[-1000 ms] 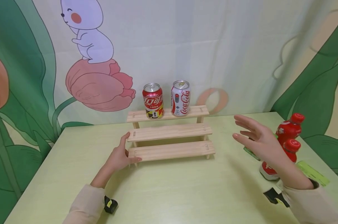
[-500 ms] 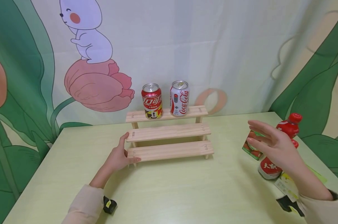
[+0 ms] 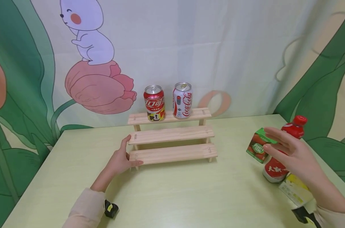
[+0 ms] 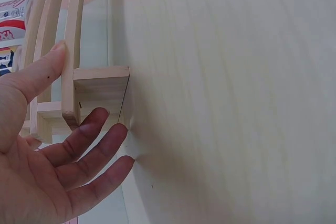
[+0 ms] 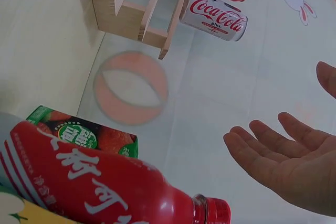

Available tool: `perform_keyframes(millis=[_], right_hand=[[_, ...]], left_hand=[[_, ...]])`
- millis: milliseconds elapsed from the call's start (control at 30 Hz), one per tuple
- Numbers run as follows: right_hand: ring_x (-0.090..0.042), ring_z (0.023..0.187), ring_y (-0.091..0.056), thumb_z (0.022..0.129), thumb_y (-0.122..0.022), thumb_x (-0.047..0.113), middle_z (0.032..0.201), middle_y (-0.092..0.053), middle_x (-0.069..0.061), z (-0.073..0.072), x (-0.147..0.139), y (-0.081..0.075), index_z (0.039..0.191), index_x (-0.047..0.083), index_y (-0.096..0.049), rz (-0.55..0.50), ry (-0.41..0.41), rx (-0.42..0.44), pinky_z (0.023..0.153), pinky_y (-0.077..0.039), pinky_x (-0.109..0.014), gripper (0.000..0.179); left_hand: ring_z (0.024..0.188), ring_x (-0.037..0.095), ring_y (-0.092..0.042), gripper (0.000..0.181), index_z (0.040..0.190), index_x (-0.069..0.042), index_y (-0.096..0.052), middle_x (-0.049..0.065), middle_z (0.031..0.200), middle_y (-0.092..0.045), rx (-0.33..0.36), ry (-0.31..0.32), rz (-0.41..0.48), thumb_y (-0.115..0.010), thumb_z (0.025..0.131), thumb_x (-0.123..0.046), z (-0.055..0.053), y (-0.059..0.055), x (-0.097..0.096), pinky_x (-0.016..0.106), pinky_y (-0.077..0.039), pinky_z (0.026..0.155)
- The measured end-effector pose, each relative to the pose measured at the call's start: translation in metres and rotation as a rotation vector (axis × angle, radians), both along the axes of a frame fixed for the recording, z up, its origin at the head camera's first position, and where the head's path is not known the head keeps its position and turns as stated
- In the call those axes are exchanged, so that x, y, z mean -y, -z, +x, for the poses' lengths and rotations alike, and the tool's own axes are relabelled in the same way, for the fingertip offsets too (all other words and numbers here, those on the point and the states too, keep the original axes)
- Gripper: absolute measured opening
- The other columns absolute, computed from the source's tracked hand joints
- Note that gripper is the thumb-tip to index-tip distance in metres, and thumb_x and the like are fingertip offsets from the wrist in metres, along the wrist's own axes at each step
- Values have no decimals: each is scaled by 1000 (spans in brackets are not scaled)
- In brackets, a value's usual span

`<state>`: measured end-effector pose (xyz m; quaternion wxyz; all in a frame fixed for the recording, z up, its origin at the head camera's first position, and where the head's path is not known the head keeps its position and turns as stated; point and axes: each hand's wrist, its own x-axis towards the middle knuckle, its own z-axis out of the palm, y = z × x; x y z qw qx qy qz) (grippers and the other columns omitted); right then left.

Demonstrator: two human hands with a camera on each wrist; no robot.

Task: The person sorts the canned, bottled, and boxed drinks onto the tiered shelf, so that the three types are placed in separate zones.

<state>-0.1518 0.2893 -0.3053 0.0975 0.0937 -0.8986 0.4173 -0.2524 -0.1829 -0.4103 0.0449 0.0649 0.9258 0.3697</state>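
Observation:
A three-step wooden display rack (image 3: 172, 135) stands on the table. My left hand (image 3: 118, 162) grips its left end, thumb on the front edge of the lowest board and index finger at the end of the middle board. On the top board stand a red cola can (image 3: 154, 104) and a white Coca-Cola can (image 3: 182, 101), both upright. My right hand (image 3: 295, 158) is held in the air at the right, fingers spread from the thumb and holding nothing. It partly hides red-labelled bottles (image 3: 274, 171) behind it. In the right wrist view a red bottle (image 5: 110, 182) lies below the fingers, apart from them.
A green and red drink carton (image 3: 256, 147) stands left of the bottles. Closer to me is a yellow and white carton (image 3: 296, 189), partly behind the right forearm. A patterned curtain (image 3: 232, 47) hangs along the table's back edge.
My right hand has moved right and slightly down, from beside the rack to over the bottles, uncovering the green and red carton. My left hand keeps its place on the rack.

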Motion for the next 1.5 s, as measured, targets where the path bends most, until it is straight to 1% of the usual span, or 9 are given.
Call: perform_keyframes(millis=[267,400,533,633,833,1000,1267,1367,1500], right_hand=[[5,103,-47,90,-59,26,134,-41,-19,3,-9,4,141,14,-34,21,58,48,72,-42,-9,58],[1,109,-46,89,-60,25,135,-41,-16,4,-16,11,143,17,-30,17,85,17,74,-39,-6,62],[8,109,-42,90,-58,19,134,-44,-7,6,-23,18,143,16,-30,15,81,-46,78,-35,-3,60],[10,108,-41,90,-58,17,134,-45,-3,5,-28,21,142,15,-31,17,81,-63,79,-35,-3,58],[11,106,-42,91,-57,19,136,-44,-8,10,-34,19,142,17,-32,23,119,-32,73,-38,-5,57],[12,102,-42,91,-56,25,135,-44,-11,16,-38,18,142,20,-32,40,209,-3,71,-38,-5,57],[9,103,-42,91,-56,25,131,-47,0,21,-43,16,141,21,-34,20,285,-28,71,-36,-2,54],[8,104,-41,91,-56,26,133,-46,1,22,-45,16,141,21,-34,8,305,-28,72,-36,-2,55],[11,96,-44,90,-58,25,137,-43,-2,23,-48,17,141,22,-34,-17,324,-16,69,-40,-5,57]], left_hand=[[56,17,-47,109,145,-14,-3,8,64,-54,-1,0,-5,-80,69,-28,0,1,1,29,-40,51],[55,16,-48,109,145,-14,-3,8,64,-54,-4,7,-4,-80,69,-28,0,1,1,29,-40,51],[55,17,-48,109,145,-15,-3,8,64,-55,-4,6,-2,-80,69,-28,0,1,1,29,-40,51],[56,17,-49,108,145,-15,-3,8,65,-55,-3,3,-3,-80,69,-27,0,1,1,29,-41,51],[56,16,-50,108,145,-15,-4,8,66,-56,-2,6,-6,-80,70,-29,-1,1,0,29,-41,51],[56,16,-49,108,145,-14,-4,8,66,-56,-7,7,-3,-80,70,-29,-1,1,0,29,-41,51],[55,17,-48,109,145,-14,-3,8,64,-55,-4,-3,-11,-80,69,-28,0,0,1,29,-40,51],[55,17,-47,109,145,-14,-3,8,64,-54,3,-11,-11,-80,69,-28,1,0,1,29,-40,51],[55,17,-47,110,145,-14,-3,8,63,-53,6,-10,-11,-80,69,-28,1,0,0,29,-40,51]])
